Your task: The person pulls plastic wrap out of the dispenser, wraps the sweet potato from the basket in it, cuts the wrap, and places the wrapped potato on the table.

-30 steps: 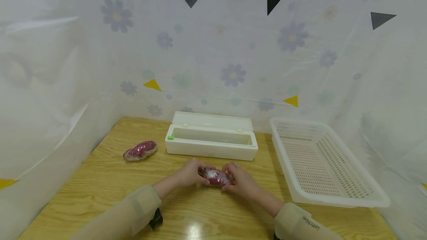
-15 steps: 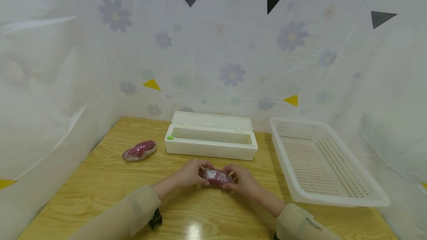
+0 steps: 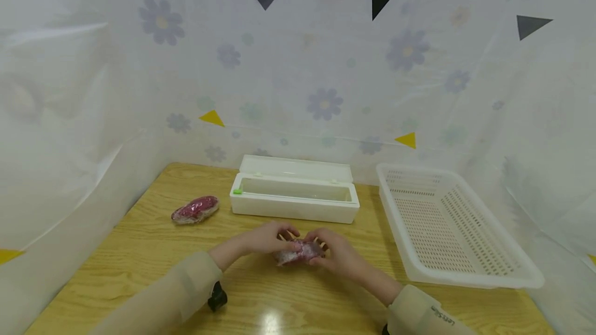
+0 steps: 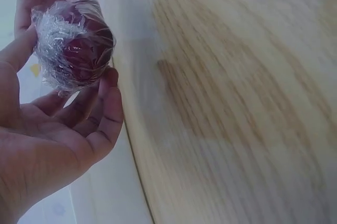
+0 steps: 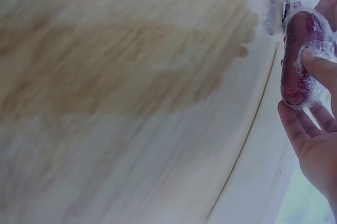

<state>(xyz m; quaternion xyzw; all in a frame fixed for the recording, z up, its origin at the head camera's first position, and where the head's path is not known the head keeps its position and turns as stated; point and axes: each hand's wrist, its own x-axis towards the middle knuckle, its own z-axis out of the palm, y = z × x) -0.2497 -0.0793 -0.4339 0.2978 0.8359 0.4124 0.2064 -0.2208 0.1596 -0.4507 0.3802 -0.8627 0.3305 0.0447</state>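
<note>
A reddish-purple sweet potato wrapped in crinkled cling film is held between both hands, low over the table in the head view. My left hand grips its left end, with the thumb on the near side. My right hand pinches the right end between thumb and fingers. In the left wrist view, the film-covered sweet potato shows one rounded end, with curled fingertips at its underside. The right wrist view shows the sweet potato lengthwise, the right thumb pressing bunched film against its side.
Another wrapped sweet potato lies on the wooden table at the left. Behind the hands stands a long white cling film dispenser, lid raised, with a green slider. A white perforated basket is at the right.
The sweet potato has turned in the hands and its left end has dropped nearer to me. My left thumb has moved onto its top; the right hand has barely moved.
</note>
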